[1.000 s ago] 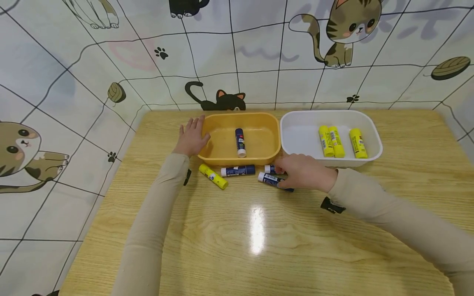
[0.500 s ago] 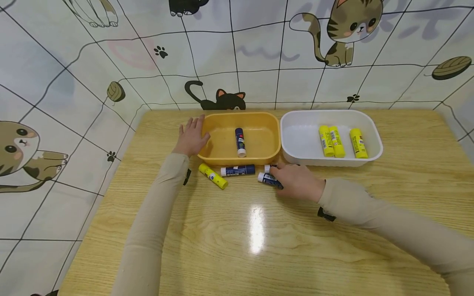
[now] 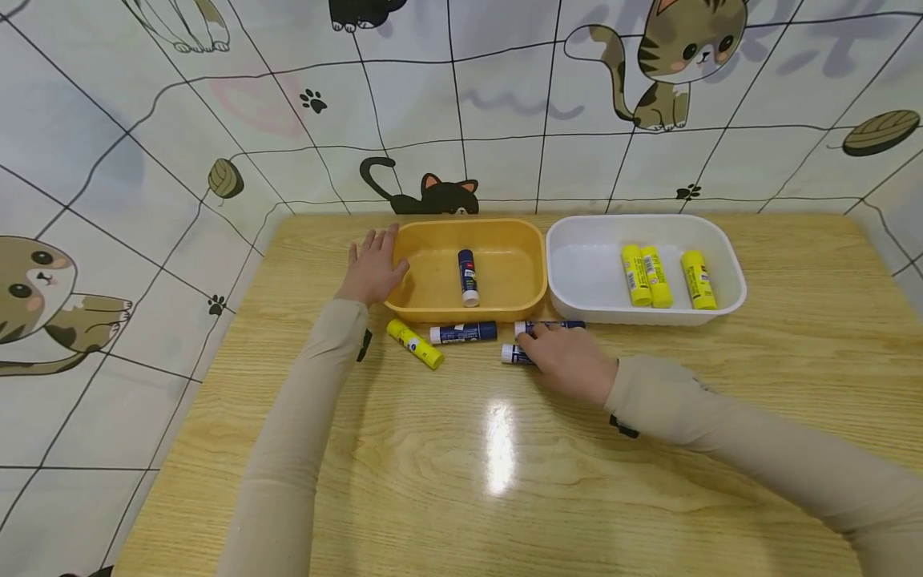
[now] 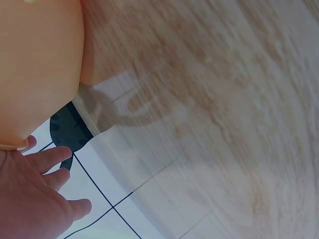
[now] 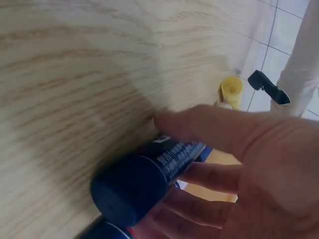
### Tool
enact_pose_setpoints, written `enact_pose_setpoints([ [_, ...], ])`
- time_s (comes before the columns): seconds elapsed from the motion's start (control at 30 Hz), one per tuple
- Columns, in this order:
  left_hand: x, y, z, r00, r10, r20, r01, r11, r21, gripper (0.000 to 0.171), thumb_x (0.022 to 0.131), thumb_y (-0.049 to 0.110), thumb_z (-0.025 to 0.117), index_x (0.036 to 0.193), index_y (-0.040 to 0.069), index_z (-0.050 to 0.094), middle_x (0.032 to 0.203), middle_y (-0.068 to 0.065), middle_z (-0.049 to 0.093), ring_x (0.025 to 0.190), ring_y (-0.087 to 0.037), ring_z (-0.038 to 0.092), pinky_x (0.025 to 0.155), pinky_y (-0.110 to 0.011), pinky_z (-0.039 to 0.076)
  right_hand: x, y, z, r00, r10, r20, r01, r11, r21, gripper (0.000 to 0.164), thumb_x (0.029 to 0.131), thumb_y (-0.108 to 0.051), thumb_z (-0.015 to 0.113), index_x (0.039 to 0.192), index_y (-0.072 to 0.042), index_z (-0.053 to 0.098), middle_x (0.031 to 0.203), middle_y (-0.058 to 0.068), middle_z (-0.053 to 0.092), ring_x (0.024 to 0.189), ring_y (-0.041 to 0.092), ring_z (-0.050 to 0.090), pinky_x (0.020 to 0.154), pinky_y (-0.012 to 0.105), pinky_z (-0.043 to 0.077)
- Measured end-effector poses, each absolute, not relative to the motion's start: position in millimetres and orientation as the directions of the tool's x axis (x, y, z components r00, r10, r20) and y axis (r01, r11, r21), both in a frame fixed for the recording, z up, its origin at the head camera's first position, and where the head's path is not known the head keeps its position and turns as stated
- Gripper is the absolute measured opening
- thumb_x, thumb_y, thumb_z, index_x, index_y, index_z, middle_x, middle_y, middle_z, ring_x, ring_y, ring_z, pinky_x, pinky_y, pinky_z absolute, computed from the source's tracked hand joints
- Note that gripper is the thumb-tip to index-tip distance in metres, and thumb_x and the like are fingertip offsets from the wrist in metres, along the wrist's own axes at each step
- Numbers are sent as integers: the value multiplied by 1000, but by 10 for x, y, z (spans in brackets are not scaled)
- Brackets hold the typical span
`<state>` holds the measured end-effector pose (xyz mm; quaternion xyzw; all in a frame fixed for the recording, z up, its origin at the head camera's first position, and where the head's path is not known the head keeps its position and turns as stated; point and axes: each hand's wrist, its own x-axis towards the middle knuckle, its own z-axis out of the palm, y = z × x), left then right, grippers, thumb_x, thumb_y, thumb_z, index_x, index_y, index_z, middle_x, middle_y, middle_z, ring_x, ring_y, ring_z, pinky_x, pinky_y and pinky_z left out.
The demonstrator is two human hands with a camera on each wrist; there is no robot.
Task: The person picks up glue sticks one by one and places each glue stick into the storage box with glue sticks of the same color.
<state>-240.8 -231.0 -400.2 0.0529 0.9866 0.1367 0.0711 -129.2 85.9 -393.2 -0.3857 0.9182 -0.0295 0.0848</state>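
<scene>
My left hand (image 3: 372, 268) rests with spread fingers on the left rim of the orange tub (image 3: 537, 308); the left wrist view has the fingers beside its wall. In front of the white tub my right hand (image 3: 570, 361) grips a navy glue stick (image 5: 132, 186), thumb on one side and fingers on the other. Only its white end shows in the head view. Just behind that hand lies a second navy glue stick (image 3: 573, 324). A third navy glue stick (image 3: 464, 332) and a yellow glue stick (image 3: 415, 344) lie before the orange tub.
One navy glue stick (image 3: 468, 278) lies inside the orange tub. The white tub (image 3: 584, 264), side by side with it, holds yellow glue sticks (image 3: 697, 280). Behind the wooden table (image 3: 433, 481) rises a wall covering (image 3: 505, 104) with cat drawings.
My right hand has drawn back toward the table's front, and the navy glue stick in it has turned to lie more sideways. The one behind shows more. The left hand stays put.
</scene>
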Motion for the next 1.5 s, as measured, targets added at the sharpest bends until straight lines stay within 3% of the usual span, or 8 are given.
enact_pose_setpoints([
  [0.23,-2414,-2310,-4003,-984,125,-123,88,959,269,65,100,31,41,154,10,13,155,-20,23,145,-36,9,112,-59,1,-1250,836,-3953,-689,-717,-109,-715,696,-64,27,89,-5,65,116,0,63,98,18,63,83,30,62,56,38,53],
  [0.6,-2415,-2319,-4007,-983,132,-126,93,957,273,66,100,32,40,155,9,11,155,-21,22,145,-35,8,112,-58,1,-1193,820,-3878,-673,-728,-129,-711,685,-156,21,91,-2,61,112,-1,63,93,15,63,76,28,62,54,37,51],
  [1.07,-2411,-2319,-4011,-983,134,-123,95,955,281,66,100,31,40,155,9,12,155,-21,22,145,-35,9,112,-58,1,-1184,789,-3726,-682,-729,-50,-699,671,-248,23,82,-9,75,100,-4,61,81,7,59,64,19,56,48,32,46],
  [1.4,-2425,-2323,-4018,-983,133,-123,94,955,280,65,99,32,40,154,10,12,155,-21,23,144,-35,10,112,-59,2,-1231,759,-3538,-707,-705,50,-691,674,-262,34,79,-8,79,108,-4,61,95,11,63,66,20,57,51,33,49],
  [1.5,-2425,-2325,-4017,-983,132,-129,92,955,282,65,99,32,39,154,10,12,155,-20,23,145,-35,9,112,-59,1,-1254,751,-3509,-700,-708,90,-703,663,-257,42,77,-8,81,114,-3,61,105,12,64,77,21,60,63,34,52],
])
